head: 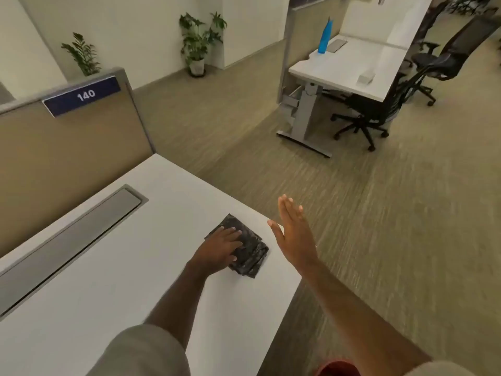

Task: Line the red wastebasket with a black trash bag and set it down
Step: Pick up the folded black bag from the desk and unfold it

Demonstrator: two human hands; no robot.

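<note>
Left hand [222, 246] palm-down, fingers spread flat on folded bag [248, 252] near desk [108, 280] corner, not gripping. Right hand [294, 234] open, fingers straight, raised just beside desk edge. Wastebasket [336, 369] rim at bottom, on floor.

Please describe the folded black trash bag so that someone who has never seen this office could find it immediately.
Start at the near white desk beside the partition with the "140" sign. Go to its right edge by the carpet: the trash bag lies there as a small, dark, crinkly folded square, with the left hand resting flat on it. It is the only loose thing on this desk.
</note>
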